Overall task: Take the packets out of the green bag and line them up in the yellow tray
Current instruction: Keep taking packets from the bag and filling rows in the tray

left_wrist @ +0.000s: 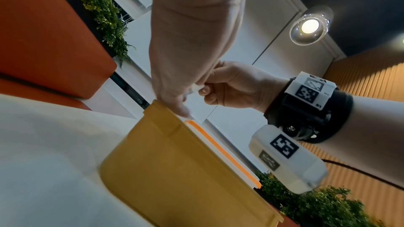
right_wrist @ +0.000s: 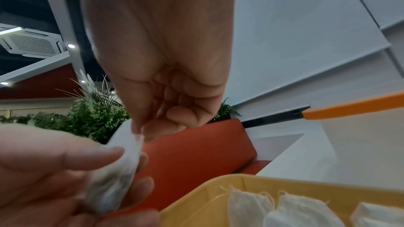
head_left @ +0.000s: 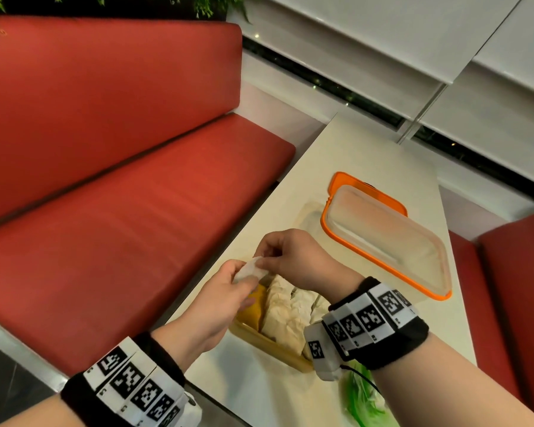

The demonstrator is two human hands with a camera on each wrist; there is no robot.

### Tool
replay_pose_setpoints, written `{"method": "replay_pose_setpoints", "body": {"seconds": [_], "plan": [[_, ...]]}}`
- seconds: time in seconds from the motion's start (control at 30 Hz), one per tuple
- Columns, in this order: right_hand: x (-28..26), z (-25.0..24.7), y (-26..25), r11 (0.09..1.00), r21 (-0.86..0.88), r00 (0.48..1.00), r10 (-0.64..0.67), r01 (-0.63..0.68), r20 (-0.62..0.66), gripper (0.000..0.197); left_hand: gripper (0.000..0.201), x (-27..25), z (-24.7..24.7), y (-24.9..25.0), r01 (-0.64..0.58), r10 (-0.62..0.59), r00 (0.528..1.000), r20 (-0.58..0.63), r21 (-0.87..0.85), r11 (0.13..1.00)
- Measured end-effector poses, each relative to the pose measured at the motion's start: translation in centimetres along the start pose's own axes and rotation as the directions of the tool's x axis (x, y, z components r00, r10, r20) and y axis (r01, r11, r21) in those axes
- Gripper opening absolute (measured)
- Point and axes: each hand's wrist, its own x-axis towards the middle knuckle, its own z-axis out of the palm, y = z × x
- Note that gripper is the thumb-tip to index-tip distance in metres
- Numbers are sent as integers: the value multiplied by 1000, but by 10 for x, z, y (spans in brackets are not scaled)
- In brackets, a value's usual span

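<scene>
I saw the clear orange-rimmed container (head_left: 386, 238) lying on the far side of the table (head_left: 336, 155), the yellow tray (head_left: 269, 342) nearer with white packets (head_left: 285, 309) lined inside, the green bag (head_left: 363, 396) nearest. My left hand (head_left: 225, 298) and right hand (head_left: 293, 258) both pinched one packet (head_left: 249, 269) above the tray's left end.

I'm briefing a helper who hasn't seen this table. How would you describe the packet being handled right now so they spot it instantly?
Start at the pale table beside the red bench, then find the yellow tray at its near edge. Just above the tray's far end, the left hand and right hand pinch one white packet between them. Unlike the packets lined up in the tray, it is in the air.
</scene>
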Motion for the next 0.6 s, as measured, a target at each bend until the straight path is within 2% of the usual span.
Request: {"method": "replay_pose_setpoints", "body": {"seconds": [0.1, 0.27, 0.6], "plan": [[2, -7, 3, 987, -159, 996, -25, 11, -86, 2, 17, -1, -2, 0, -57, 59, 997, -40, 31, 998], [12, -1, 6, 912, -410, 999, -23, 9, -27, 10, 20, -3, 1, 3, -92, 93, 993, -67, 15, 996], [33, 25, 19, 851, -504, 981, 192, -146, 40, 13, 12, -6, -8, -5, -62, 59, 997, -46, -62, 996]]}}
